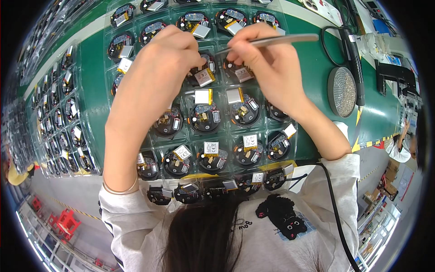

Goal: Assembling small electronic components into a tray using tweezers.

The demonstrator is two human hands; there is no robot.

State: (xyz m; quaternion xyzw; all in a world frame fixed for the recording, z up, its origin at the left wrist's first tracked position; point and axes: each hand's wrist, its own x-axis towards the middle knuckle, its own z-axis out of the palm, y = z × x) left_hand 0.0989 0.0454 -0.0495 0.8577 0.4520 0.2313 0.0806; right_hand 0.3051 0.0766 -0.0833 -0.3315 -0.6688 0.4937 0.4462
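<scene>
My right hand [276, 63] is closed around metal tweezers [290, 39], their tip pointing left over the tray. My left hand [165, 63] is curled, with its fingertips pressed down at a round black electronic unit [209, 61]. What those fingertips pinch is hidden. A silver battery pouch [204, 77] with a yellow edge lies at the near side of that unit. Under my right hand sits another unit with its battery pouch [244, 74]. The clear plastic tray [183, 97] holds rows of such round units, each with a small circuit board and a battery pouch.
Right of the tray, a soldering iron [353, 63] with a black cord rests beside a round tin of metal shavings [342, 92]. A second tray of units [61, 113] lies at the left on the green mat [93, 86]. A black cable [333, 195] runs past my right sleeve.
</scene>
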